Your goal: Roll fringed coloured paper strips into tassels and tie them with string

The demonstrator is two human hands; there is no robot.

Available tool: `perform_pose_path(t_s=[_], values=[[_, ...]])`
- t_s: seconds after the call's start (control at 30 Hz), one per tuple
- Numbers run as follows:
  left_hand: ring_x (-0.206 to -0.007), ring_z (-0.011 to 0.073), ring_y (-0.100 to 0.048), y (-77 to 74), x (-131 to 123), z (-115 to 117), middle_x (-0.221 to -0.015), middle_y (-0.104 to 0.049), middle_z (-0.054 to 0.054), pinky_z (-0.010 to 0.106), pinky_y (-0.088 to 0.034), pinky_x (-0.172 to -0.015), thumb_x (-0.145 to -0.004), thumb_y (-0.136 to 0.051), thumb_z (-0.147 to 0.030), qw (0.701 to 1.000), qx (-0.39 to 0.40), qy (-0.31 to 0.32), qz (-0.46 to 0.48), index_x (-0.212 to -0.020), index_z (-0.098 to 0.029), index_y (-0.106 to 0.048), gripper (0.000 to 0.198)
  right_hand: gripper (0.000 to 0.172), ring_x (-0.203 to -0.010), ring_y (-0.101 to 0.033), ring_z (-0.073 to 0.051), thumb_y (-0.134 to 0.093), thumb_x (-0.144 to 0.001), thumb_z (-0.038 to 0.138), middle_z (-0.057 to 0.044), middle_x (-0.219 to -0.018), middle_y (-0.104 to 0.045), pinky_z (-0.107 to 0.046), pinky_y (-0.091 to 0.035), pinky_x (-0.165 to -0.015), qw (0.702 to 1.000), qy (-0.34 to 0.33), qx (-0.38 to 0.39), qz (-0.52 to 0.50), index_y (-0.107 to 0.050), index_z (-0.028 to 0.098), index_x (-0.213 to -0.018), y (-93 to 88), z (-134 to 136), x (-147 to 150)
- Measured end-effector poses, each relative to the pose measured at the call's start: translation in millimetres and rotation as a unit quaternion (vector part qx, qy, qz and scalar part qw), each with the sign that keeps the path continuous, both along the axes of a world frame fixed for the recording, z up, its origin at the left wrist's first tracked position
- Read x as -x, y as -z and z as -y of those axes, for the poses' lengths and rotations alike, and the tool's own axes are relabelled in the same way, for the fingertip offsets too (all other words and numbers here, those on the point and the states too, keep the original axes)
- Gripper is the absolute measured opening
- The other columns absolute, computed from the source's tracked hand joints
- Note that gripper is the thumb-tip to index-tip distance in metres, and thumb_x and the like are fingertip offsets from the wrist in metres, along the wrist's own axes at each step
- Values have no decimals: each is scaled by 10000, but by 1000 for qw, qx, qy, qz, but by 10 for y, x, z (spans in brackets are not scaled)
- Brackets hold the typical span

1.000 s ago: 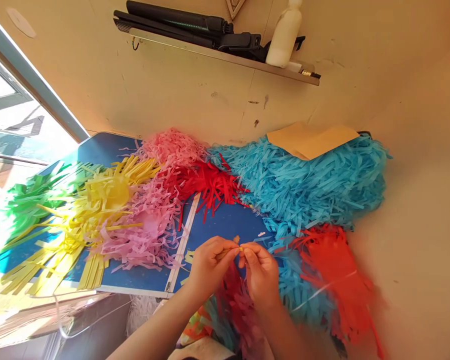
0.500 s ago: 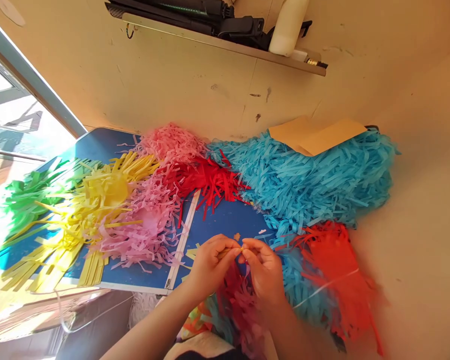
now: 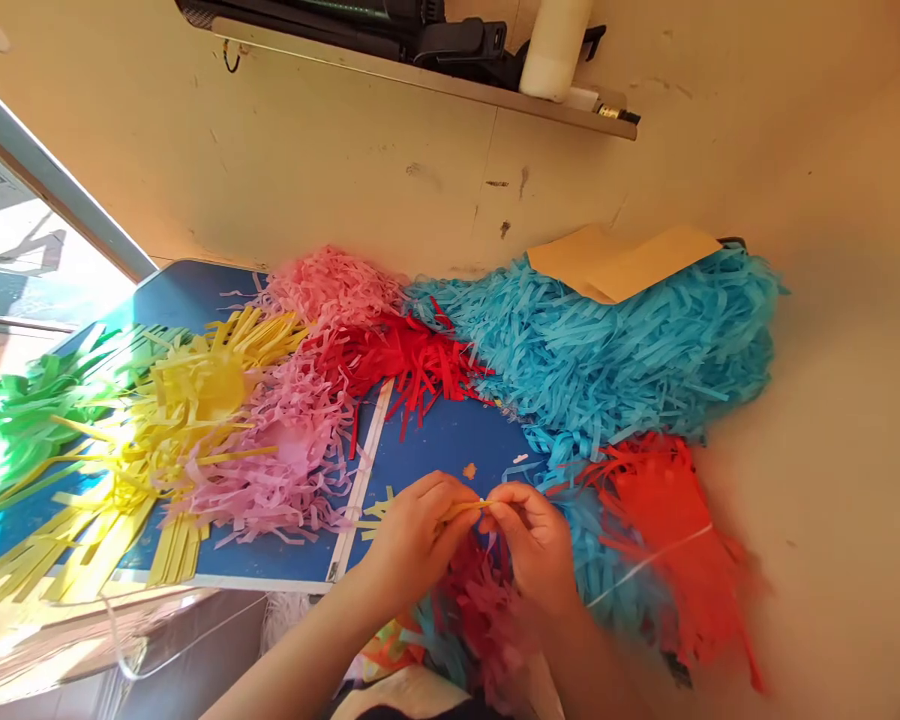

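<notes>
Between my two hands runs a thin twisted yellow paper strip [image 3: 484, 504]. My left hand [image 3: 427, 522] pinches one part of it, with the thumb pressed to the fingers. At its other end my right hand [image 3: 531, 540] grips it between thumb and fingertips. Below the hands hangs pink and magenta paper fringe [image 3: 487, 610]; whether it joins the strip I cannot tell. A few pale yellow strips [image 3: 375, 515] lie on the table just left of my left hand. White string [image 3: 649, 558] stretches to the right of my right hand, over red fringe [image 3: 664, 510].
The blue table [image 3: 457, 440] carries piled fringed paper: a large light-blue heap [image 3: 615, 360], red [image 3: 412, 365], pink [image 3: 334, 285], lilac [image 3: 285, 450], yellow [image 3: 195, 390] and green [image 3: 52, 400]. A manila paper sheet [image 3: 622, 265] rests on the blue heap. A wall shelf [image 3: 420, 80] holds a white bottle [image 3: 556, 50].
My hands have drawn slightly apart, and more of the yellow strip shows between the fingertips. The view has shifted a little, moving the table and shelf slightly left.
</notes>
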State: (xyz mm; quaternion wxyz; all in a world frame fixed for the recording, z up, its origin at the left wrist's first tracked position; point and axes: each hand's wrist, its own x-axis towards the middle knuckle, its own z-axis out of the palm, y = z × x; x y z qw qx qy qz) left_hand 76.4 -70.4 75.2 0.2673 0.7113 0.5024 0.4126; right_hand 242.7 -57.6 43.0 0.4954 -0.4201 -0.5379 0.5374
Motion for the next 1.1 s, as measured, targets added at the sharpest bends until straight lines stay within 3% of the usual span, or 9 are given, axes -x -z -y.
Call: perform_pose_path(t_s=[0.23,0.37,0.53,0.67,0.8,0.93,1.1], values=[[-712,133,-629,8,-21,3,-776,-687,5,231,-473,-650,-944,-522,-183,1000,-14,0,-3,-838,-203,-669,181,55,-648,-624,-116,-657,-893,286,27,-762,-664,-215,-501,-633,1000,-7,17,-10,-673,235,-907,11,44,29],[-706,134,-640,47,-17,-2,-777,-695,14,230,-484,-646,-957,-516,-226,1000,-12,2,8,-869,-206,-679,186,83,-602,-629,-128,-655,-887,287,24,-700,-666,-239,-510,-634,1000,-21,2,17,-714,230,-902,-24,5,-30],[-822,181,-673,65,7,-40,-876,-737,43,295,-498,-731,-939,-577,-345,998,-57,-8,-35,-951,-217,-691,172,79,-654,-619,-142,-667,-876,273,13,-718,-661,-246,-497,-646,998,14,-13,55,-708,228,-827,-42,-5,-70],[-739,154,-665,34,44,-81,-798,-746,4,325,-463,-778,-936,-595,-354,997,-54,31,-43,-879,-228,-689,167,98,-759,-607,-158,-657,-886,261,-8,-808,-658,-258,-485,-709,994,-5,-68,91,-705,224,-809,-52,9,-73],[-711,140,-656,20,107,-99,-773,-741,-14,322,-449,-775,-943,-588,-289,995,-43,53,-68,-840,-221,-675,151,135,-723,-597,-145,-611,-920,255,9,-764,-641,-246,-477,-696,993,3,-63,102,-672,223,-804,-52,20,-71],[-854,165,-682,73,83,-78,-915,-751,24,334,-473,-837,-920,-616,-243,991,-122,6,-62,-936,-221,-675,65,107,-814,-643,-162,-614,-917,260,-10,-865,-699,-265,-500,-769,992,23,-55,109,-696,231,-854,-53,46,-40],[-767,128,-697,131,-8,-29,-860,-768,-19,399,-425,-977,-910,-583,-122,977,-204,-25,-49,-902,-249,-675,157,115,-844,-670,-185,-628,-902,269,-27,-885,-728,-292,-526,-797,990,65,-51,117,-719,231,-842,-84,104,-2]])
